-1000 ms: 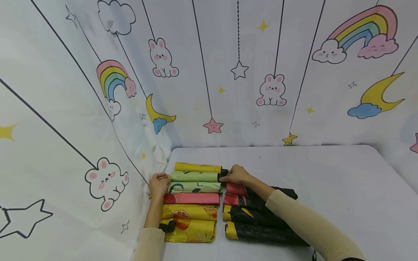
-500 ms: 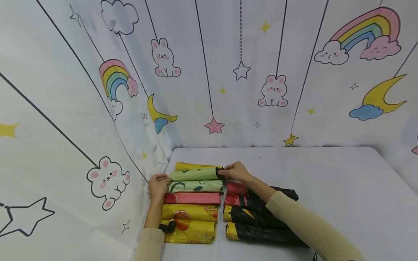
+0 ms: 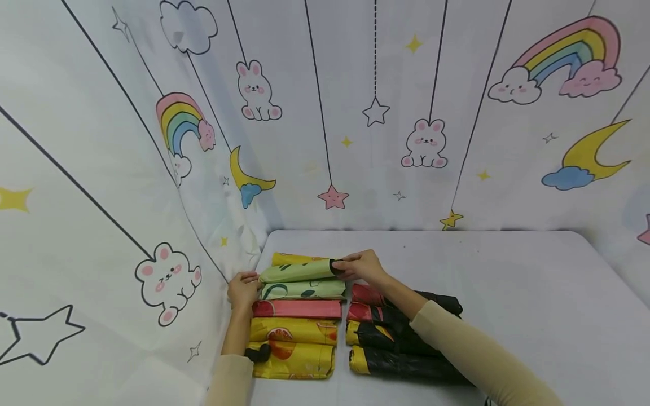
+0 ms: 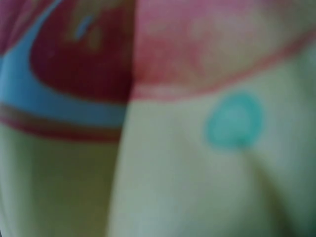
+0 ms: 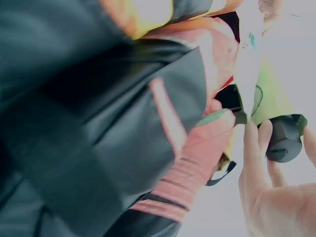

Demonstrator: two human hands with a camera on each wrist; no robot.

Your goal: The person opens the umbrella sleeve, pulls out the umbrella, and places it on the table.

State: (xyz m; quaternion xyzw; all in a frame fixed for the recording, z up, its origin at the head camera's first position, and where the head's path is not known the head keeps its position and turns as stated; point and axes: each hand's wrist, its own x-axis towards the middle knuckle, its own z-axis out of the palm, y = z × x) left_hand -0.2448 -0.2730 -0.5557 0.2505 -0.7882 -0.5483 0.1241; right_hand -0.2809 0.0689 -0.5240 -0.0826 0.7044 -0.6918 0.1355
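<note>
A folded umbrella in a light green leaf-print cover (image 3: 297, 271) lies slanted, its right end raised, in a stack of colourful folded umbrellas. My right hand (image 3: 361, 267) grips that right end, where a black handle end (image 5: 284, 140) sticks out between the fingers in the right wrist view. At the other end, my left hand (image 3: 244, 288) pinches the green cover with fingertips and thumb. Just below lies a second green umbrella (image 3: 304, 290), and behind is a yellow one (image 3: 299, 259). The left wrist view holds only blurred printed fabric (image 4: 168, 158), very close.
Nearer me in the left column are a pink umbrella (image 3: 299, 309) and yellow fruit-print ones (image 3: 299, 361). A right column holds several black umbrellas (image 3: 406, 361) with red or yellow ends, under my right forearm. A white printed curtain (image 3: 101, 270) borders the white table (image 3: 533, 304).
My right hand has lifted the right end of the green umbrella and shifted slightly left with it. The left hand has stayed at the left end.
</note>
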